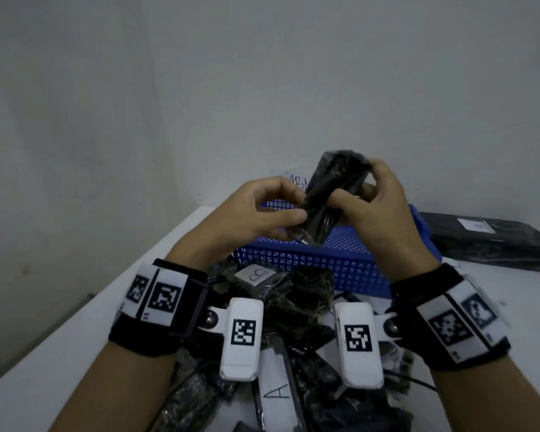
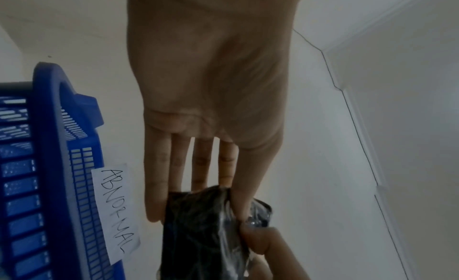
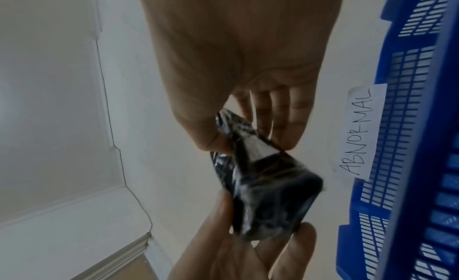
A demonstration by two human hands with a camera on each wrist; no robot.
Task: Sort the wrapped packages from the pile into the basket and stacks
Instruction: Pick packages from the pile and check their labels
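Black wrapped package (image 1: 331, 194) pinched at both ends by left hand (image 1: 253, 213) and right hand (image 1: 378, 210), raised over blue basket (image 1: 325, 263) near table's far edge. Slick film; likely slip, misdrop onto pile (image 1: 293, 300).

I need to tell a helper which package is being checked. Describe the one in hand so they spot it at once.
Start at the blue perforated plastic basket with the handwritten ABNORMAL paper label at the back of the white table. Above it, the left hand and right hand together hold a black, clear-wrapped oblong package. It alone is lifted; the others lie in the pile.
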